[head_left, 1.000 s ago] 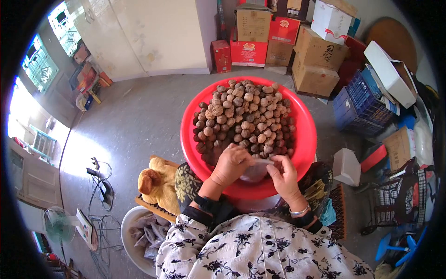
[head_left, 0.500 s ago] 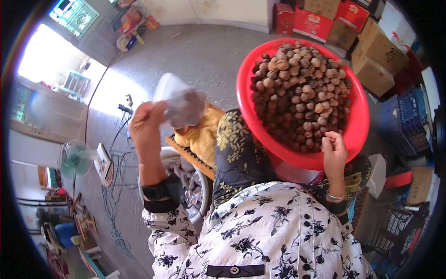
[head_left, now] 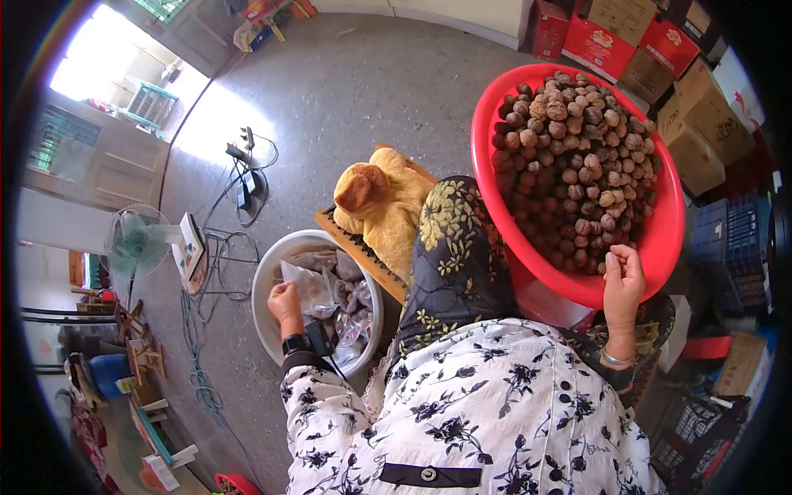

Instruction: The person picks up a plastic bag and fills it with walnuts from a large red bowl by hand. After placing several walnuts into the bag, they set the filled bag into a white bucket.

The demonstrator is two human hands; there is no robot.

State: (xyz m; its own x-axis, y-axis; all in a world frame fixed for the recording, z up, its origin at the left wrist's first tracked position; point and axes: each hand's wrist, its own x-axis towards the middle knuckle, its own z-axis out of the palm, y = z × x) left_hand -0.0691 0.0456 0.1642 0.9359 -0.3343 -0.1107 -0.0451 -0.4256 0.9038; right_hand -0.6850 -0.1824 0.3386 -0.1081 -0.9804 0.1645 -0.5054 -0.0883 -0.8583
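A large red basin [head_left: 487,157] full of walnuts [head_left: 577,140] rests tilted at my right knee. My right hand [head_left: 624,285] is at its near inner rim beside the walnuts, fingers curled together; whatever they may hold is hidden. Lower left, my left hand [head_left: 286,309] is closed on the edge of a clear plastic bag [head_left: 307,285], over a white tub [head_left: 268,330]. Several other clear bags with brownish contents [head_left: 351,326] lie in that tub.
A yellow plush cloth [head_left: 388,219] covers a wooden stool [head_left: 363,252] beside my left knee. Cables and a power strip [head_left: 245,188] lie on the floor, near a green fan [head_left: 136,239]. Cartons [head_left: 701,124] and a blue crate [head_left: 726,243] stand at right.
My left hand has gone down from beside the stool into the white tub with the plastic bag. My right hand stays at the red basin's near rim. The view has shifted slightly.
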